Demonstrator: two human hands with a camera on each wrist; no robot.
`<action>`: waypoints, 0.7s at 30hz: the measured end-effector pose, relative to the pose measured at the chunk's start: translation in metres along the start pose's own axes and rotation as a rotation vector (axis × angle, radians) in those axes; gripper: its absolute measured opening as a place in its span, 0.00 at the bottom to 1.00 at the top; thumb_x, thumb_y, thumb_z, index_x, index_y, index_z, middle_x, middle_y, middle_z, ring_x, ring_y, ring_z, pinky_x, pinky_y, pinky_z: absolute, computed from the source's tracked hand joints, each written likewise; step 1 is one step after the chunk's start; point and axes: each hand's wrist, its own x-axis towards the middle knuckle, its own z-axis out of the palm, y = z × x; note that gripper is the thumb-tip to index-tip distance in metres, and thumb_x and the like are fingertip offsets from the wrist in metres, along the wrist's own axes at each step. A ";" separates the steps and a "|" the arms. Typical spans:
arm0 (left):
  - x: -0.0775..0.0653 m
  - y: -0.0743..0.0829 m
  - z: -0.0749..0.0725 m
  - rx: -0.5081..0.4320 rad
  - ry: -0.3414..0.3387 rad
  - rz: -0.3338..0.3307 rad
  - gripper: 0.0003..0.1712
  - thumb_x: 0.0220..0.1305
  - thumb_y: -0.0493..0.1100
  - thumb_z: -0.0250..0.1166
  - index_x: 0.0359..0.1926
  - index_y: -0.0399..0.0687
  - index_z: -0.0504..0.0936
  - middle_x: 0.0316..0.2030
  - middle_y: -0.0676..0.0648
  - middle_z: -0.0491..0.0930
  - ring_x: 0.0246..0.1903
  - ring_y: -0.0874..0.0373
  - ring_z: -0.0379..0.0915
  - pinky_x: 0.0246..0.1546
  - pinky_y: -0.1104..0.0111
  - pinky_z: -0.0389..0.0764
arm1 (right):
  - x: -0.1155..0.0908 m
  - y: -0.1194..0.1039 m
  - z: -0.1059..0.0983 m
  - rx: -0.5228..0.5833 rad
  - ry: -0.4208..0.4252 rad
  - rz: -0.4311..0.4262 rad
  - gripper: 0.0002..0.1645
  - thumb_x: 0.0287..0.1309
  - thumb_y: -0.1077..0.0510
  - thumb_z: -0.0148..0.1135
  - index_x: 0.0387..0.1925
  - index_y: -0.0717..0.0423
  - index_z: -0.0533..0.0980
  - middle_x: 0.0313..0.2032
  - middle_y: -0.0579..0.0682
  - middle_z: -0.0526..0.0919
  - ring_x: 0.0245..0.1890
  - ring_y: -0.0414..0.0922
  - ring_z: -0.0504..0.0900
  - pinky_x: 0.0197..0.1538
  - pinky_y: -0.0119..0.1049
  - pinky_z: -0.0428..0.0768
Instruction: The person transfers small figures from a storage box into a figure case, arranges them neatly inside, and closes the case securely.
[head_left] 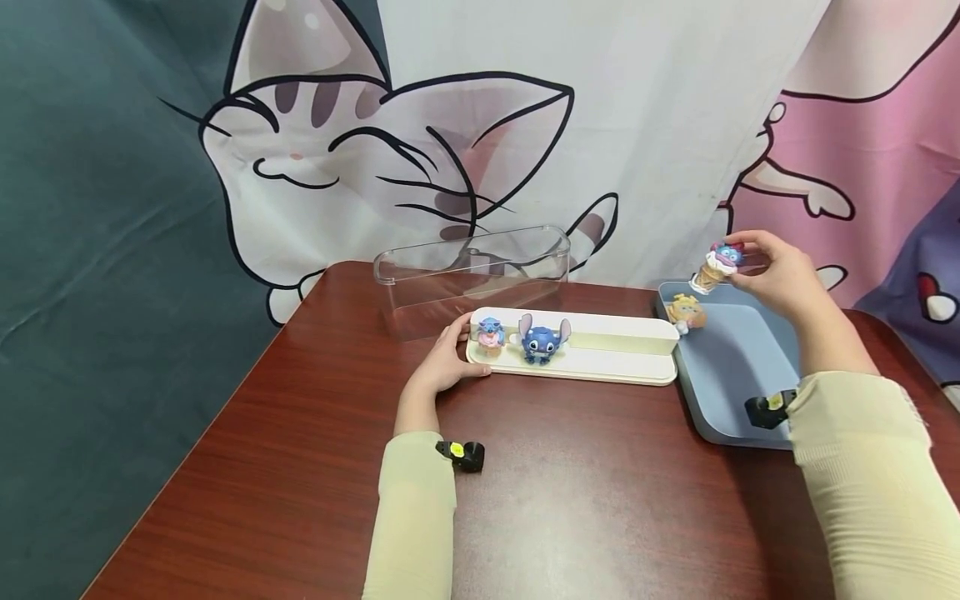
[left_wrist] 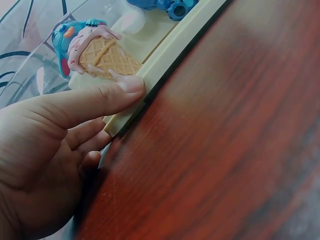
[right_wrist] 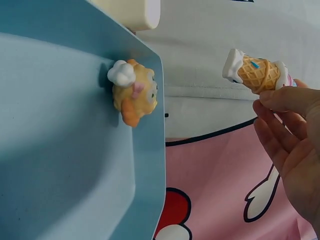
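Note:
My left hand (head_left: 441,360) grips the left end of a long cream display base (head_left: 615,367), the thumb (left_wrist: 131,86) along its front edge. On the base stand a small blue figurine in a pink-topped ice cream cone (head_left: 491,336) and, to its right, a big-eared blue figurine (head_left: 540,340). At the right, my right hand (head_left: 776,271) pinches an ice cream cone figurine (right_wrist: 260,75) with a blue and pink head, raised over the back of a blue-grey tray (head_left: 738,425). A yellow figurine (right_wrist: 137,92) with a white tuft sits in the tray's back left corner.
Behind the base stands a clear plastic cover (head_left: 472,279). The tray adjoins the right end of the base. A curtain with cartoon cats (head_left: 637,100) hangs behind the brown wooden table (head_left: 300,467).

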 end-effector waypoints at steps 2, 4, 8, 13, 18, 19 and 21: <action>0.000 0.000 0.000 -0.003 -0.002 -0.004 0.58 0.40 0.38 0.77 0.70 0.51 0.53 0.59 0.43 0.62 0.58 0.50 0.59 0.61 0.58 0.58 | 0.000 -0.001 0.000 -0.013 -0.007 0.011 0.28 0.52 0.68 0.62 0.57 0.61 0.68 0.47 0.67 0.73 0.30 0.18 0.65 0.30 0.13 0.65; 0.000 0.000 0.000 -0.006 -0.004 -0.008 0.58 0.41 0.39 0.77 0.70 0.52 0.53 0.59 0.43 0.62 0.58 0.50 0.58 0.61 0.58 0.58 | -0.001 -0.001 0.000 -0.031 -0.014 0.028 0.29 0.53 0.66 0.63 0.58 0.58 0.69 0.47 0.65 0.73 0.30 0.19 0.65 0.29 0.14 0.66; -0.001 0.000 -0.001 -0.001 -0.009 -0.011 0.58 0.41 0.39 0.77 0.70 0.54 0.52 0.60 0.43 0.62 0.59 0.51 0.58 0.61 0.58 0.57 | -0.002 -0.004 0.000 -0.042 -0.042 0.056 0.31 0.53 0.61 0.65 0.61 0.54 0.69 0.47 0.65 0.75 0.30 0.21 0.66 0.28 0.17 0.67; 0.000 -0.001 -0.001 0.007 -0.011 -0.009 0.58 0.41 0.40 0.77 0.70 0.54 0.52 0.60 0.43 0.62 0.59 0.51 0.58 0.61 0.58 0.57 | -0.004 -0.008 0.003 -0.029 -0.062 0.061 0.33 0.52 0.62 0.66 0.61 0.53 0.69 0.44 0.69 0.77 0.27 0.20 0.68 0.28 0.19 0.69; 0.000 -0.001 -0.001 0.006 -0.014 -0.012 0.57 0.42 0.40 0.77 0.70 0.54 0.52 0.59 0.43 0.61 0.58 0.51 0.58 0.61 0.58 0.57 | -0.004 -0.008 0.007 0.020 -0.057 0.019 0.32 0.49 0.68 0.65 0.58 0.57 0.69 0.43 0.67 0.76 0.28 0.20 0.70 0.28 0.18 0.71; 0.000 -0.001 -0.001 0.005 -0.015 -0.012 0.57 0.42 0.40 0.77 0.70 0.54 0.52 0.59 0.43 0.61 0.58 0.51 0.58 0.61 0.57 0.57 | -0.004 -0.008 0.007 0.029 -0.057 0.009 0.31 0.48 0.69 0.65 0.57 0.58 0.68 0.43 0.67 0.76 0.29 0.20 0.70 0.28 0.18 0.71; 0.000 -0.001 -0.001 0.004 -0.016 -0.014 0.57 0.42 0.40 0.77 0.70 0.54 0.52 0.60 0.44 0.61 0.59 0.51 0.58 0.61 0.58 0.57 | -0.004 -0.009 0.008 0.036 -0.067 0.002 0.31 0.48 0.69 0.65 0.56 0.59 0.68 0.42 0.67 0.76 0.29 0.20 0.71 0.29 0.18 0.71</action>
